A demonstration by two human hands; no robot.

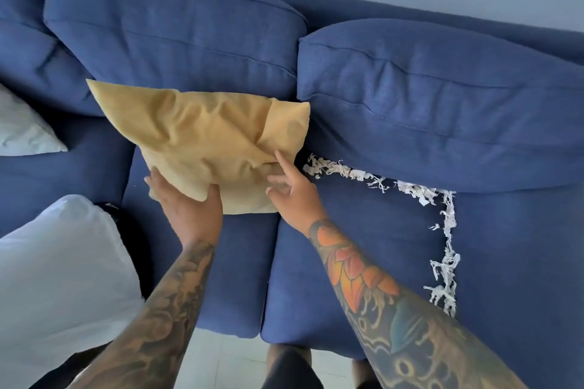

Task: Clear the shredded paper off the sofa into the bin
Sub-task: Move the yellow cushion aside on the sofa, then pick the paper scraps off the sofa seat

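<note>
While strewn in a thin white L-shaped line of shredded paper (442, 211) on right seat of blue fabric sofa (363, 230), below back cushion. Left hand (186, 202) gripping yellow soft pillow (205, 142) just left; right hand (292, 191) touching it, fingers spread apart.

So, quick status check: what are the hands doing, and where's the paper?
Left hand grips yellow cushion from below; right hand open, fingertips on it. Shredded paper on sofa seat, untouched. Bin not in view.

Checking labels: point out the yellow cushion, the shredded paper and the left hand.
yellow cushion (202, 133): head view, its creased middle.
shredded paper (350, 172): head view, strip under the back cushion.
left hand (189, 208): head view, its back.
</note>
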